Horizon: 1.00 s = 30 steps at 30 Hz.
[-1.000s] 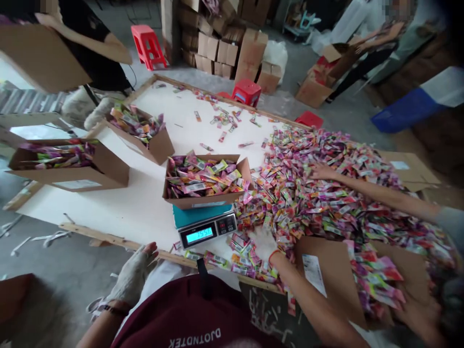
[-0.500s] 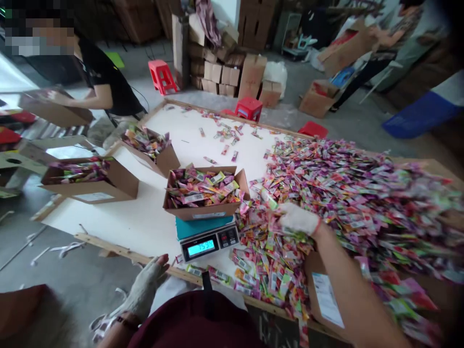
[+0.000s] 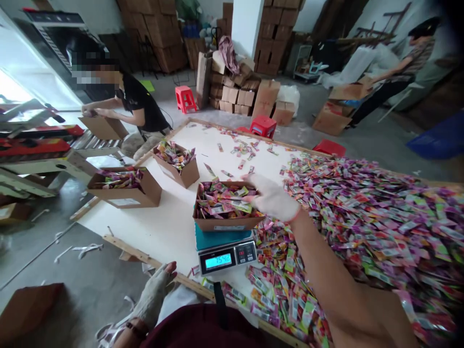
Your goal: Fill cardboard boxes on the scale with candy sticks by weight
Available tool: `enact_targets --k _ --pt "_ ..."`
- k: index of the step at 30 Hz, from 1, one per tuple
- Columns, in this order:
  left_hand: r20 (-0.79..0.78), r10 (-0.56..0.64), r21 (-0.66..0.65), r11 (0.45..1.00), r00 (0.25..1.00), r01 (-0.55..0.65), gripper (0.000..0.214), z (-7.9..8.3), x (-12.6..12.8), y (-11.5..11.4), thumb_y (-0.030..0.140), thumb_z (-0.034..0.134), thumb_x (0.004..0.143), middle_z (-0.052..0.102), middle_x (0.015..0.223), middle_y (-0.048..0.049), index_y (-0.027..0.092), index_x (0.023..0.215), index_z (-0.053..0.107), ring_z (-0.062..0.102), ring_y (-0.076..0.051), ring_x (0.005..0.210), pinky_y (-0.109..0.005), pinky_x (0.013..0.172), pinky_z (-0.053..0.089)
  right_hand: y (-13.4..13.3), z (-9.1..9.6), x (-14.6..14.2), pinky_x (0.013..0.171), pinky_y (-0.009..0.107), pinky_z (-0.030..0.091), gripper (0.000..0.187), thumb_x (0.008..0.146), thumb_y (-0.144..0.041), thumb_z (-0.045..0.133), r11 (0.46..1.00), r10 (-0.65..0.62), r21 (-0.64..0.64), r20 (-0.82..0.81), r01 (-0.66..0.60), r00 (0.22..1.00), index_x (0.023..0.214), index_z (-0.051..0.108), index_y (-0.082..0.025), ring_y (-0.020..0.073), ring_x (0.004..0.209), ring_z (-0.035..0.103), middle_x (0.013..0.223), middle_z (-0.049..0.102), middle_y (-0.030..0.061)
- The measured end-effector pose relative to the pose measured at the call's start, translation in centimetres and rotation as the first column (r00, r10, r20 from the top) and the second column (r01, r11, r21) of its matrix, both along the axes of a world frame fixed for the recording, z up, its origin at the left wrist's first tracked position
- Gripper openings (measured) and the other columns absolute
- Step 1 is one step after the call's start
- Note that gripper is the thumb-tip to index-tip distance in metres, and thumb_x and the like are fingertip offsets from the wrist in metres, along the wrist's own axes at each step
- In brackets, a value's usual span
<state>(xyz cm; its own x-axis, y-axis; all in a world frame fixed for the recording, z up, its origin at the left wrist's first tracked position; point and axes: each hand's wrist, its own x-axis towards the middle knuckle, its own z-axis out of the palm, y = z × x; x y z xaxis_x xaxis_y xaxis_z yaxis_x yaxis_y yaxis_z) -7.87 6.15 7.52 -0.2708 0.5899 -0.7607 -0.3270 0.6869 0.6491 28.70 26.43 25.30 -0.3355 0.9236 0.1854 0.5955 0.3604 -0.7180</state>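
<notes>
A small cardboard box point(image 3: 228, 224) full of colourful snack packets point(image 3: 221, 200) stands on a digital scale point(image 3: 226, 256) with a teal platform and lit display. At the box's right end is my right hand point(image 3: 275, 198) in a pale glove, fingers bent over the rim. They seem closed on a small packet, though the fingertips partly blend with the contents. My left hand point(image 3: 157, 290), in a glove that bares the fingertips, is by the table's near edge, fingers stretched out, holding nothing. Right of the scale spreads a large heap of loose packets point(image 3: 362, 212).
Two more filled boxes point(image 3: 125, 195) point(image 3: 181, 171) stand left on the white table point(image 3: 170, 232), which has a wooden rim. A co-worker point(image 3: 141, 104) handles a carton at far left; another person point(image 3: 402, 67) bends over cartons at back right. Red stools point(image 3: 263, 126) stand behind the table.
My right hand has moved left from the loose heap to the box on the scale. The display reading has changed slightly. The view has shifted; my left hand stays by the table edge.
</notes>
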Motion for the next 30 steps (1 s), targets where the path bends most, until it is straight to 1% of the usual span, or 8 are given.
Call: enact_targets --k 2,4,6,8,12,17,25,30 --pt "-0.002 0.039 -0.030 0.999 0.999 -0.039 0.033 -0.4 -0.7 -0.3 0.038 0.074 0.091 0.067 0.146 -0.0160 0.017 0.116 0.074 0.071 -0.029 0.122 -0.037 0.098 0.059 -2.0 -3.6 4.8 0.106 0.037 0.052 0.046 0.093 -0.038 0.062 0.974 -0.227 -0.034 -0.109 0.225 0.968 0.135 0.062 -0.019 0.0237 0.118 0.068 0.131 0.070 0.0113" --pt "-0.001 0.066 -0.055 0.996 0.998 -0.066 0.028 -0.4 -0.9 -0.6 0.033 0.073 0.092 0.068 0.144 -0.0161 0.016 0.114 0.074 0.074 -0.024 0.111 -0.031 0.088 0.060 -4.9 -8.7 9.1 0.100 0.037 0.055 0.042 0.097 -0.039 0.055 0.860 -0.476 -0.168 0.074 0.482 0.876 0.132 0.061 -0.018 0.0243 0.110 0.071 0.122 0.071 0.0128" --pt "-0.007 0.070 -0.069 0.995 0.997 -0.071 0.024 -0.1 -0.8 -0.6 0.030 0.070 0.095 0.069 0.142 -0.0153 0.016 0.114 0.074 0.074 -0.021 0.103 -0.029 0.082 0.059 -8.8 -14.4 11.3 0.103 0.037 0.052 0.044 0.095 -0.032 0.058 0.672 -0.440 -0.344 0.528 0.656 0.726 0.137 0.060 -0.019 0.0259 0.118 0.068 0.127 0.069 0.0147" --pt "-0.028 0.053 -0.090 0.994 0.998 -0.055 0.022 0.1 -0.3 -0.4 0.028 0.068 0.095 0.071 0.138 -0.0144 0.016 0.113 0.073 0.074 -0.020 0.098 -0.029 0.080 0.059 -13.0 -19.3 11.2 0.104 0.045 0.050 0.052 0.085 -0.026 0.070 0.539 -0.349 -0.401 0.694 0.741 0.630 0.135 0.063 -0.016 0.0355 0.125 0.066 0.134 0.064 0.0235" --pt "-0.062 -0.027 -0.120 0.993 0.998 0.019 0.032 0.4 0.5 0.4 0.034 0.079 0.086 0.073 0.133 -0.0154 0.016 0.113 0.074 0.074 -0.026 0.108 -0.035 0.092 0.059 -18.1 -24.0 9.2 0.105 0.052 0.050 0.042 0.091 -0.029 0.072 0.461 -0.257 -0.410 0.787 0.787 0.561 0.131 0.067 -0.019 0.0356 0.129 0.062 0.143 0.059 0.0214" --pt "-0.009 -0.117 -0.043 0.992 0.993 0.116 0.051 0.5 1.2 1.9 0.048 0.085 0.078 0.064 0.150 -0.0186 0.018 0.117 0.072 0.063 -0.036 0.134 -0.045 0.109 0.052 -16.6 -21.6 13.0 0.101 0.042 0.054 0.033 0.100 -0.047 0.065 0.537 -0.216 -0.425 0.766 0.729 0.606 0.122 0.070 -0.024 0.0224 0.114 0.067 0.130 0.069 0.0095" --pt "0.036 -0.174 -0.018 0.984 0.984 0.175 0.060 0.8 2.0 3.1 0.055 0.085 0.075 0.057 0.157 -0.0205 0.019 0.119 0.068 0.055 -0.040 0.143 -0.053 0.122 0.040 -14.3 -14.6 19.2 0.080 0.028 0.046 0.036 0.088 -0.016 0.051 0.612 -0.199 -0.384 0.771 0.692 0.604 0.111 0.077 -0.024 0.0226 0.094 0.072 0.102 0.079 0.0098" --pt "0.031 -0.160 -0.034 0.986 0.987 0.161 0.062 0.5 1.5 2.9 0.056 0.086 0.072 0.058 0.156 -0.0206 0.019 0.119 0.068 0.056 -0.041 0.143 -0.054 0.121 0.041 -12.3 -6.1 17.3 0.059 0.031 0.039 0.024 0.087 -0.029 0.056 0.743 -0.526 -0.161 0.459 0.649 0.716 0.099 0.077 -0.026 0.0194 0.059 0.053 0.066 0.064 0.0006"
